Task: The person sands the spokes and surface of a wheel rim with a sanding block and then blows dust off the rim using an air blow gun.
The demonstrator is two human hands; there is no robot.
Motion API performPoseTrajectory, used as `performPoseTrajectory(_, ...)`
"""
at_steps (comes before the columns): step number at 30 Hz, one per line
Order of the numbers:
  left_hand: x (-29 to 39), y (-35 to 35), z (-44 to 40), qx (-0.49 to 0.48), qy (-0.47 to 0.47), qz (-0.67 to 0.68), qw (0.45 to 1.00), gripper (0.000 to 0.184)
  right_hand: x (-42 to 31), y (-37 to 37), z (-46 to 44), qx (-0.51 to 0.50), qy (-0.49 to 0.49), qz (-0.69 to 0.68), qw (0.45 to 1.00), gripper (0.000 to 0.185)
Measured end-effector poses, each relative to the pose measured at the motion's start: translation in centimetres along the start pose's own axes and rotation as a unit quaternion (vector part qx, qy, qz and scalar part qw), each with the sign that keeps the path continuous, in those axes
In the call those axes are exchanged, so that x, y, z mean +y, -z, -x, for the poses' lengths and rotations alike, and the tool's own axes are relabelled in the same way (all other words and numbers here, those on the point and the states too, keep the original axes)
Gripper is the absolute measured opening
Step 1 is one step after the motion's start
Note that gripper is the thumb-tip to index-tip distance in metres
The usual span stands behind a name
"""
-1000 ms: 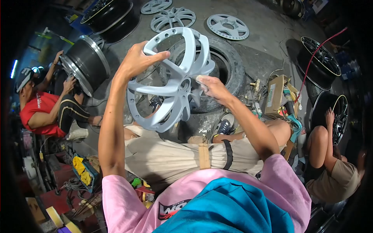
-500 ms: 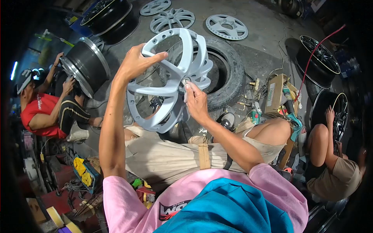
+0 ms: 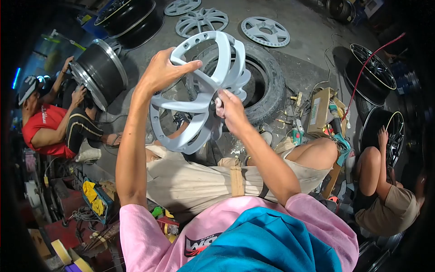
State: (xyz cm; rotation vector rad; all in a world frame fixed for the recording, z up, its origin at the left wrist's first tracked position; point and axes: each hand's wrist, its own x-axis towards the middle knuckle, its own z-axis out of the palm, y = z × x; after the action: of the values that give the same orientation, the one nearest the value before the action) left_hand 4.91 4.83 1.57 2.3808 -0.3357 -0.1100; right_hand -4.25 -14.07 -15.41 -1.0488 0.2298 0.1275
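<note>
My left hand point(image 3: 165, 70) grips the upper left rim of a grey spoked wheel centre point(image 3: 199, 106), thumb stretched along its face. The disc is tilted up on edge above my lap, its curved spokes meeting at the hub. My right hand point(image 3: 231, 111) is closed at the hub, fingertips pressed against it. Something small and pale shows at those fingers, too hidden to name. Behind the disc lies a worn tyre point(image 3: 272, 86) on the floor.
More grey wheel discs point(image 3: 265, 31) lie on the floor beyond. At left, a person in a red shirt point(image 3: 47, 127) handles a wheel barrel point(image 3: 102, 72). Another person point(image 3: 389, 204) crouches at right by a black wheel point(image 3: 385, 131). A cardboard box point(image 3: 319, 111) with power tools stands nearby.
The wheel centre has shifted slightly right and turned a little in my left hand. My right hand has moved slightly right and up, its fingers still at the hub.
</note>
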Motion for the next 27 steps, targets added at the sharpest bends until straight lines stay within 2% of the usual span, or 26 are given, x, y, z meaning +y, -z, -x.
performPoseTrajectory(2, -0.1, -0.1, -0.1, 0.020, -0.010, 0.014, 1.000, 0.063, -1.5, 0.7, -0.9, -0.074, -0.114, -0.051, 0.989, 0.031)
performPoseTrajectory(4, -0.5, 0.0, -0.6, 0.016, -0.008, 0.016, 1.000, 0.063, -2.0, 2.2, -1.8, -0.114, -0.113, -0.021, 0.987, 0.035)
performPoseTrajectory(5, -0.8, 0.0, -0.6, 0.008, -0.004, 0.014, 1.000, 0.064, -2.0, 2.8, -2.3, -0.140, 0.008, 0.170, 0.975, 0.035)
performPoseTrajectory(6, -0.8, 0.1, -0.4, 0.007, -0.002, 0.012, 1.000, 0.064, -2.1, 3.4, -2.5, -0.158, 0.127, 0.351, 0.914, 0.035)
performPoseTrajectory(7, -0.5, 0.3, -0.2, 0.001, 0.006, 0.016, 1.000, 0.064, -4.2, 3.5, -2.2, -0.154, 0.132, 0.457, 0.866, 0.028)
performPoseTrajectory(8, -0.2, 0.4, -0.4, -0.004, 0.010, 0.019, 1.000, 0.065, -5.8, 3.7, -1.8, -0.152, 0.134, 0.455, 0.867, 0.028)
performPoseTrajectory(10, -0.8, 0.3, -0.7, 0.004, -0.003, 0.017, 1.000, 0.065, -7.9, 4.5, -1.0, -0.226, 0.215, 0.572, 0.758, 0.025)
performPoseTrajectory(12, -1.3, 0.1, -1.0, 0.013, -0.013, 0.019, 1.000, 0.066, -7.0, 5.2, 0.8, -0.234, 0.222, 0.577, 0.750, 0.026)
performPoseTrajectory(15, -1.2, 0.0, -1.2, 0.012, 0.004, 0.019, 1.000, 0.067, -3.3, 4.4, 2.9, -0.148, 0.188, 0.448, 0.861, 0.028)
performPoseTrajectory(16, -0.9, 0.1, -1.2, 0.005, 0.007, 0.016, 1.000, 0.067, -1.9, 3.5, 3.4, -0.146, 0.187, 0.445, 0.864, 0.028)
performPoseTrajectory(18, -0.5, 0.0, -1.3, -0.006, 0.006, 0.010, 1.000, 0.068, 0.6, 1.6, 3.7, -0.081, 0.171, 0.379, 0.906, 0.028)
performPoseTrajectory(19, -0.4, 0.0, -1.3, -0.003, 0.000, 0.011, 1.000, 0.068, 1.4, 1.3, 3.1, -0.091, 0.135, 0.323, 0.933, 0.027)
performPoseTrajectory(20, -0.5, 0.0, -1.3, 0.000, -0.004, 0.013, 1.000, 0.068, 1.8, 1.6, 2.3, -0.090, 0.135, 0.322, 0.933, 0.027)
performPoseTrajectory(21, -0.4, 0.0, -1.2, 0.001, -0.004, 0.013, 1.000, 0.068, 1.0, 1.3, 1.8, -0.138, 0.020, 0.204, 0.969, 0.028)
performPoseTrajectory(22, -0.4, 0.0, -1.2, 0.001, -0.007, 0.020, 1.000, 0.069, 0.4, 1.1, 1.6, -0.182, -0.097, 0.081, 0.975, 0.028)
performPoseTrajectory(24, -0.2, 0.0, -1.3, 0.002, -0.011, 0.028, 1.000, 0.069, -0.4, 1.4, 3.3, -0.175, -0.133, 0.054, 0.974, 0.027)
performPoseTrajectory(26, 0.1, 0.0, -1.3, -0.008, 0.004, 0.000, 1.000, 0.068, -0.4, 1.5, 4.4, -0.130, -0.198, -0.104, 0.966, 0.027)
performPoseTrajectory(27, 0.5, 0.0, -1.3, -0.008, 0.005, 0.002, 1.000, 0.068, -0.1, 1.4, 3.8, -0.129, -0.199, -0.103, 0.966, 0.027)
